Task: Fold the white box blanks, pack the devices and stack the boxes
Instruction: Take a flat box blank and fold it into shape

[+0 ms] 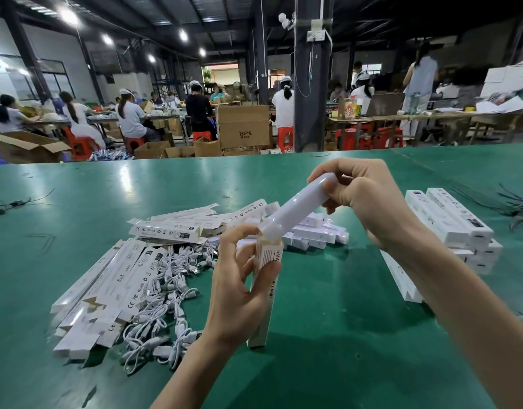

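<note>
Green bench point(342, 358): left hand point(236, 284) grips an upright folded white cardboard box point(264, 308), right hand point(360, 190) grips a white plastic tube-shaped device point(295, 208), tip at its mouth; insertion judged underway, next requiring an aligned push.

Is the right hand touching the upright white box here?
Apart. Head view: the right hand grips the upper end of the device, well clear of the box that the left hand holds.

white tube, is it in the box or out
Barely in: the white plastic tube has its tip in the open narrow white cardboard box; the rest sticks out.
</note>
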Available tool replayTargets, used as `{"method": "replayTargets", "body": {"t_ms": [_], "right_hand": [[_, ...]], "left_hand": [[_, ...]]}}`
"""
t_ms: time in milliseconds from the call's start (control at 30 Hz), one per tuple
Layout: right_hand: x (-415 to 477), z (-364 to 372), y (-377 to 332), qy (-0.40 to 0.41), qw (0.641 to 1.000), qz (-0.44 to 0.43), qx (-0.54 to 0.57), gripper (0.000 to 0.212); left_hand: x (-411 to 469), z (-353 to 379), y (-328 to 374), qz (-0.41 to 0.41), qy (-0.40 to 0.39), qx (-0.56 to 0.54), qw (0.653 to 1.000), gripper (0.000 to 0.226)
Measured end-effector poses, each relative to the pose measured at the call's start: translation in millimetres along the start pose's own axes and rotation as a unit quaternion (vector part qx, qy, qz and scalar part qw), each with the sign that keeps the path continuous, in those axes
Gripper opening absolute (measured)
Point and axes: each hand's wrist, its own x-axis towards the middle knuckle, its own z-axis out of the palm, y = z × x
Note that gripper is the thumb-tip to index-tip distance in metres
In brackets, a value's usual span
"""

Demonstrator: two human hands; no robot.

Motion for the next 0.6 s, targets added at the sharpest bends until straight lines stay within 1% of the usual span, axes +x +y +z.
{"method": "replayTargets", "body": {"t_ms": [133,233,300,367,467,533,600], "right_hand": [[-3,-1,-3,0.030,0.995,-0.053,-0.080,0.041],[-7,-2,-8,0.042,0.983,-0.107,-0.145,0.034],[-11,-2,-13,0.022,0.972,-0.153,-0.175,0.031],[-15,-3,-19,-0.019,0.954,-0.211,-0.211,0.032],[-22,0,-27,-0.091,0.928,-0.273,-0.238,0.042],[-24,1,-30,-0.114,0.920,-0.287,-0.241,0.046],[-22,-1,-30,-0.119,0.926,-0.265,-0.243,0.045]], "left_hand": [[0,0,2,0.002,-0.002,0.002,1.000,0.051],[-2,2,1,0.007,-0.012,0.005,1.000,0.050],[-2,3,1,0.010,-0.017,0.013,1.000,0.051],[-3,5,3,0.008,-0.019,0.019,1.000,0.055],[-4,8,4,0.008,-0.023,0.028,0.999,0.058],[-4,8,4,0.019,-0.025,0.028,0.999,0.058],[-4,8,4,0.025,-0.030,0.028,0.999,0.059]]}}
